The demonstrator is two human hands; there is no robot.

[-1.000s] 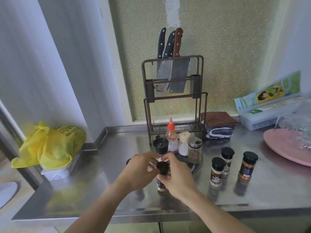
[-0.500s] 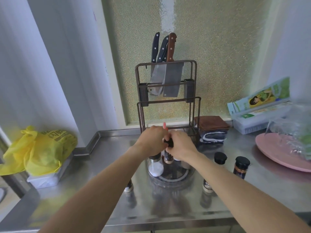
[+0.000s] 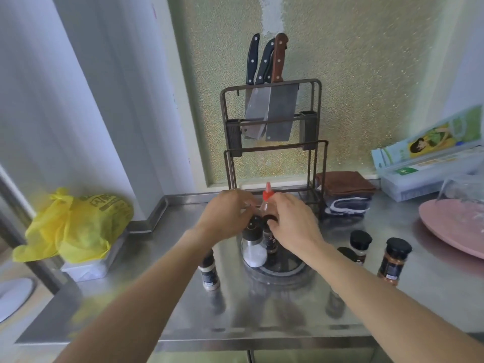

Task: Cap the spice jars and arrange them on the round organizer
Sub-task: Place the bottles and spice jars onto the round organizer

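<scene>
The yellow bag (image 3: 78, 221) bears print, seemingly Chinese characters, too blurred to read.

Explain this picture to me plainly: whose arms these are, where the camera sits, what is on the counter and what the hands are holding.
There is no machine here. A person wears a wide-angle camera on the head, looking forward and down, so the two bare arms reaching in are their own.

The right hand grips the black cap of a dark spice jar standing on the round organizer. The left hand reaches in beside it; what its fingers hold is hidden. A salt grinder and a red-tipped sauce bottle also stand on the organizer.

On the steel counter, off the organizer, stand capped jars: one to its left and three to its right, one of them largely behind the right forearm. Behind is a knife rack; a yellow bag lies left and a pink plate right.
</scene>
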